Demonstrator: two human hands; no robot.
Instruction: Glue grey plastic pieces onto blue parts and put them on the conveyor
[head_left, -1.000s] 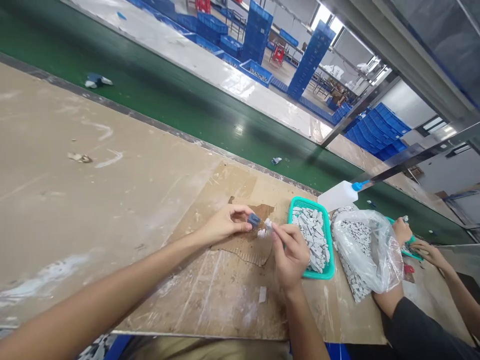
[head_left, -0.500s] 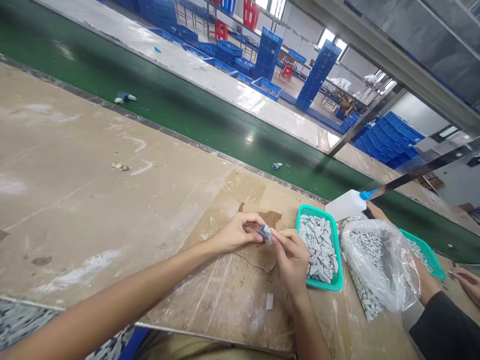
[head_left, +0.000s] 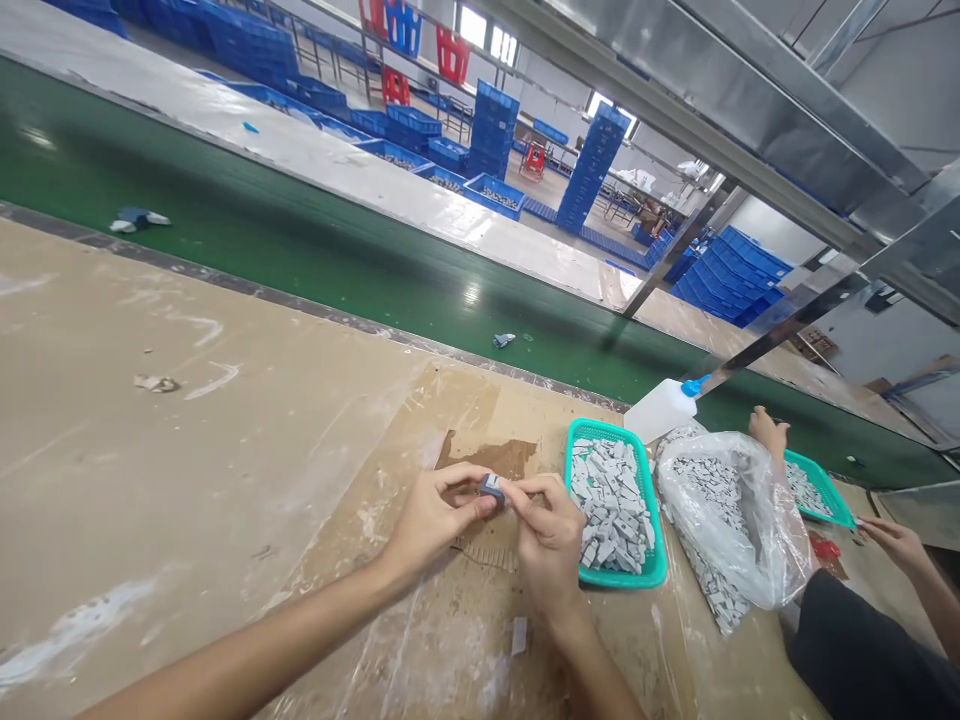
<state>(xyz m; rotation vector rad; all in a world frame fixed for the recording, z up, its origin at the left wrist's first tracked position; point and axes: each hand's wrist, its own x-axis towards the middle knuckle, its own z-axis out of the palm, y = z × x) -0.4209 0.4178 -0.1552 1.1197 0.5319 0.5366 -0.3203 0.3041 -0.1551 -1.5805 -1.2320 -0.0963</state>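
Note:
My left hand point(head_left: 431, 520) and my right hand point(head_left: 547, 535) meet over a torn patch of cardboard on the workbench. Both pinch one small blue-grey plastic part point(head_left: 493, 487) between thumb and fingertips. Just right of my right hand sits a teal basket point(head_left: 651, 572) filled with several small grey pieces. A loose pale piece point(head_left: 519, 636) lies on the bench near my right wrist.
A clear bag of grey pieces point(head_left: 731, 515) lies beside the basket, with a white squeeze bottle point(head_left: 664, 408) behind it. A co-worker's hands point(head_left: 892, 545) work at a second teal basket point(head_left: 821, 490) on the right. A green conveyor belt point(head_left: 337, 260) runs along the bench's far edge.
My two hands have come together: the blue part and the white piece, held apart a second ago, are now pressed into one part between both hands. The view has shifted slightly.

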